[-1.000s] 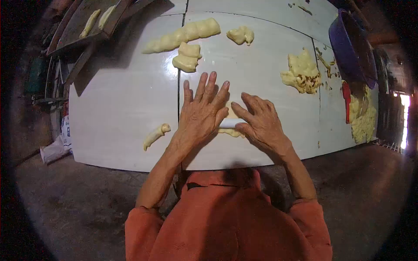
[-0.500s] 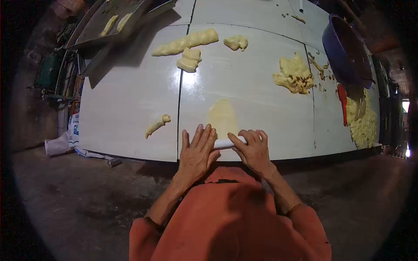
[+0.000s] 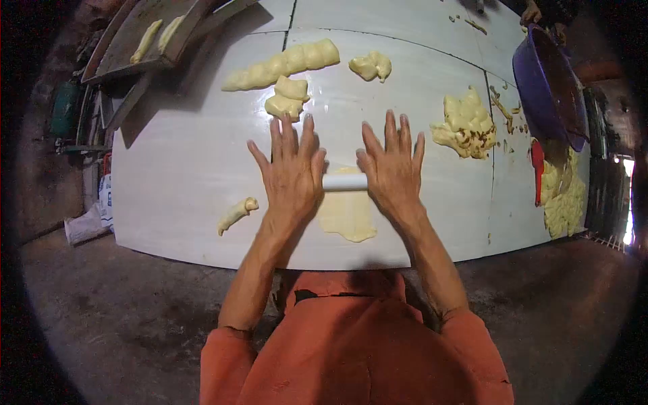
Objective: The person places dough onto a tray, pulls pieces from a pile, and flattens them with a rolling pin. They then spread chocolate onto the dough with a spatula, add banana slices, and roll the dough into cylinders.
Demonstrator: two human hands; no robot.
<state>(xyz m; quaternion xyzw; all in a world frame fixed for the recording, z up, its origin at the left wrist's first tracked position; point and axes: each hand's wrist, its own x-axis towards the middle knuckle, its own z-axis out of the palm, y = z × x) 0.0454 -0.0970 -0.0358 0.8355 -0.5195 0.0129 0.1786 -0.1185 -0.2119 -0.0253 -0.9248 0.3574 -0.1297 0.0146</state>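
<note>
A white rolling pin [image 3: 345, 181] lies across a thin flattened sheet of dough [image 3: 346, 214] on the white table. My left hand [image 3: 292, 172] presses on the pin's left end, its fingers stretched out and spread. On the other end rests my right hand [image 3: 393, 169], also flat with fingers apart. Both palms hide the ends of the pin. Just beyond my left fingertips sits a small cut piece of dough [image 3: 287, 98]. A rolled-up piece of dough [image 3: 237, 214] lies to the left of my left forearm.
A long dough log [image 3: 283, 66] and a dough lump [image 3: 370, 66] lie farther back. At right are a dough pile with brown bits [image 3: 464, 125], a purple basin [image 3: 540, 81], a red-handled tool [image 3: 537, 172] and a dough slab [image 3: 564, 196]. Trays [image 3: 128, 50] stand back left. Another person's hand [image 3: 531, 13] shows top right.
Both hands have pushed forward, away from my body, rolling the pin toward the far end of the dough sheet. My fingers have straightened and spread. Another person's hand has appeared by the basin.
</note>
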